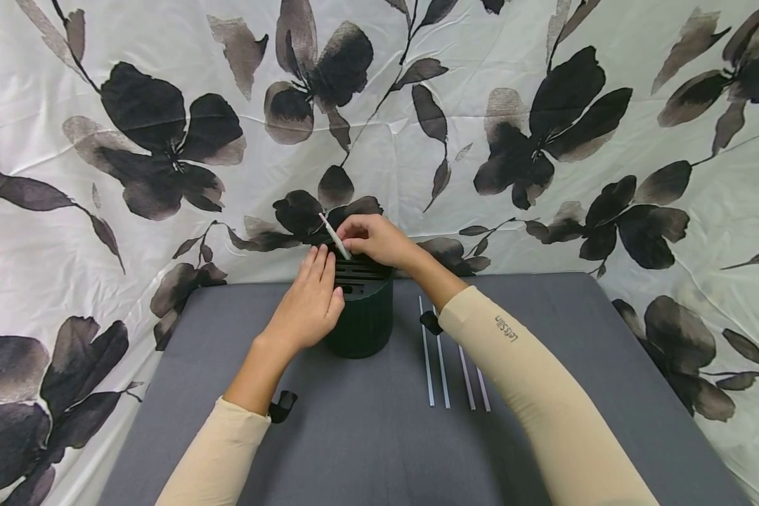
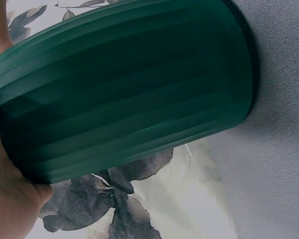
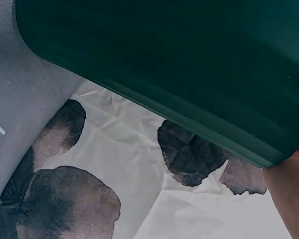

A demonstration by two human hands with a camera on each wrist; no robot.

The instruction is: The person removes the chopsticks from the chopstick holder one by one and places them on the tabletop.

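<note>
A ribbed dark green round container [image 1: 360, 327] with a black slatted top [image 1: 368, 273] stands near the back of the table. My left hand [image 1: 306, 302] rests at the left of its rim, fingers straight and together. Over the top's back part, my right hand [image 1: 376, 239] pinches a thin white stick [image 1: 334, 235], which slants up to the left. Whether its lower end sits in a slot cannot be made out. The container's side [image 2: 129, 89] fills much of the left wrist view. In the right wrist view, its wall [image 3: 164, 64] hides the fingertips.
Several thin pale blue and lilac sticks [image 1: 443, 365] lie side by side on the grey table [image 1: 379, 436], right of the container and partly under my right forearm. A white cloth with dark flowers [image 1: 417, 190] hangs behind the table. Black straps [image 1: 282, 406] show at both wrists.
</note>
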